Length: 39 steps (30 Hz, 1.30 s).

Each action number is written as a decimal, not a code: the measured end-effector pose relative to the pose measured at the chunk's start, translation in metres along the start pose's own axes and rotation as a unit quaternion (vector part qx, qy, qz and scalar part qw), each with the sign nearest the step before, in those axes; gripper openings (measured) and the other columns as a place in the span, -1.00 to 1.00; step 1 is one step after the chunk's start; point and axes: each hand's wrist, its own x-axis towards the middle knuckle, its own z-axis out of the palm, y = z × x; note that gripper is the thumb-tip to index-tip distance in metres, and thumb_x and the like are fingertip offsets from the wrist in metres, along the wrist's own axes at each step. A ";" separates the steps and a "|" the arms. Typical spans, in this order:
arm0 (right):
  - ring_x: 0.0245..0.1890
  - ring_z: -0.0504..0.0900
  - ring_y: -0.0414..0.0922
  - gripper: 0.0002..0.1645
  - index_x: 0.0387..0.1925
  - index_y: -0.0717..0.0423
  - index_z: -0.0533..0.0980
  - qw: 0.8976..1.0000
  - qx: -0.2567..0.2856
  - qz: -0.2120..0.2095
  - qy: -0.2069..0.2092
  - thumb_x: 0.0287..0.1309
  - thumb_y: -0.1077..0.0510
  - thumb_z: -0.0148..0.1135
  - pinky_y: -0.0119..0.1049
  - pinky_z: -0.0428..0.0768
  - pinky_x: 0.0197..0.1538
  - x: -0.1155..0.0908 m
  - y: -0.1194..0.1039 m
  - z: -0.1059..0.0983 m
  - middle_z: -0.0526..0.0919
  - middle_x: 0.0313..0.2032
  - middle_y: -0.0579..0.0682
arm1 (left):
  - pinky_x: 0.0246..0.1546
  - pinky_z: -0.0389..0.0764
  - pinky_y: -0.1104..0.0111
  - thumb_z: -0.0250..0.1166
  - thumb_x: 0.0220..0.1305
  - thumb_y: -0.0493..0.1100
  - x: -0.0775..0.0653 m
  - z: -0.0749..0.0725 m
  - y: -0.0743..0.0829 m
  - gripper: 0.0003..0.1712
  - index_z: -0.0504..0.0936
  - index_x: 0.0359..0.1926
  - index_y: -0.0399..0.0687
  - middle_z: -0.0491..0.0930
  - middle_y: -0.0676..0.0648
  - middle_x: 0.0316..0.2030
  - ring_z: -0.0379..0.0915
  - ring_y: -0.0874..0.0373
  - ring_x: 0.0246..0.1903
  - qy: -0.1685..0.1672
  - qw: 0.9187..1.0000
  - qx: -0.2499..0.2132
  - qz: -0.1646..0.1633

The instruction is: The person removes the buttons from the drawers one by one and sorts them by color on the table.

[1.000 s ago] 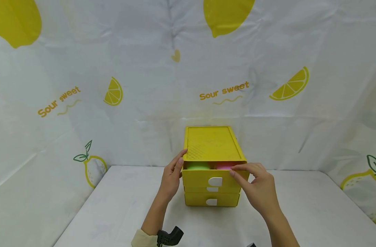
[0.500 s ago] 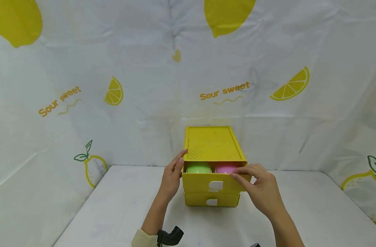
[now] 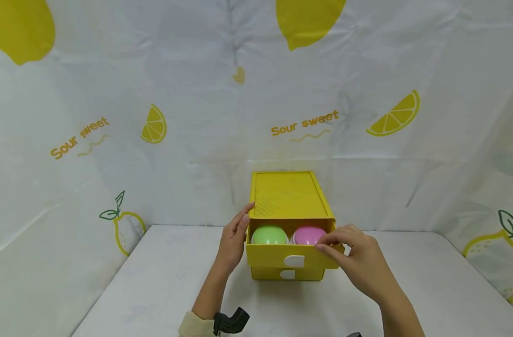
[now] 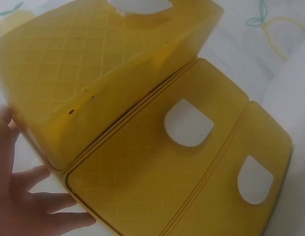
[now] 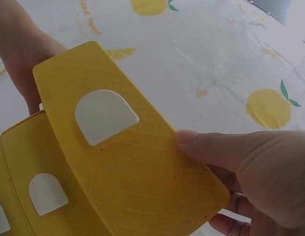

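Observation:
A small yellow drawer cabinet (image 3: pixel 287 194) stands on the white table, its top drawer (image 3: pixel 273 256) pulled partway out. Inside that drawer sit two rounded things side by side, a green one (image 3: pixel 270 235) and a pink one (image 3: pixel 308 235), each with a pale lower rim; their kind is unclear. My right hand (image 3: pixel 359 256) pinches the upper edge of the drawer front near its right corner, thumb on the outer face in the right wrist view. My left hand (image 3: pixel 232 241) lies against the cabinet's left side, its fingers (image 4: pixel 69 201) extended along that wall.
Below the pulled-out drawer, two more drawers are closed, a middle one (image 4: pixel 137 152) and a bottom one (image 4: pixel 226 187), with white rounded handles. A lemon-print sheet (image 3: pixel 197 187) hangs behind the table (image 3: pixel 172 281). The drawer front overhangs the lower fronts.
The top drawer has slid out toward me with my right hand on its edge, exposing more of the green and pink things. My left hand has stayed at the cabinet's side.

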 end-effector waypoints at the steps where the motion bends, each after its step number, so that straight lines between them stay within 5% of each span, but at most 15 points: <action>1: -0.40 0.43 -0.40 -0.71 -0.41 -0.29 0.69 1.000 -0.001 -0.006 0.000 0.01 0.23 0.54 -0.47 0.42 -0.46 0.000 0.000 -0.001 0.60 -0.42 -0.37 | 0.33 0.42 -0.20 -0.11 0.62 0.17 0.000 0.000 0.000 -0.50 0.37 0.46 0.38 0.27 0.09 0.51 0.20 -0.04 0.51 0.001 1.000 0.002 0.000; 28: -0.36 0.43 -0.41 -0.60 -0.33 -0.31 0.66 0.986 0.079 -0.131 -0.060 -0.04 0.30 0.54 -0.54 0.32 -0.52 -0.007 0.002 -0.015 0.54 -0.48 -0.36 | 0.31 0.48 -0.16 -0.11 0.63 0.11 -0.001 -0.001 0.002 -0.49 0.37 0.47 0.27 0.27 0.03 0.51 0.20 -0.06 0.51 0.001 1.000 -0.001 0.014; 39: -0.22 0.63 -0.35 -0.76 -0.18 -0.19 0.71 0.993 0.095 -0.011 -0.066 0.16 0.21 0.46 -0.52 0.52 -0.11 -0.001 0.002 -0.017 0.76 -0.27 -0.31 | 0.30 0.50 -0.14 -0.08 0.62 0.10 0.001 -0.001 -0.005 -0.50 0.35 0.48 0.33 0.29 0.05 0.51 0.25 -0.07 0.49 -0.008 1.000 -0.014 0.019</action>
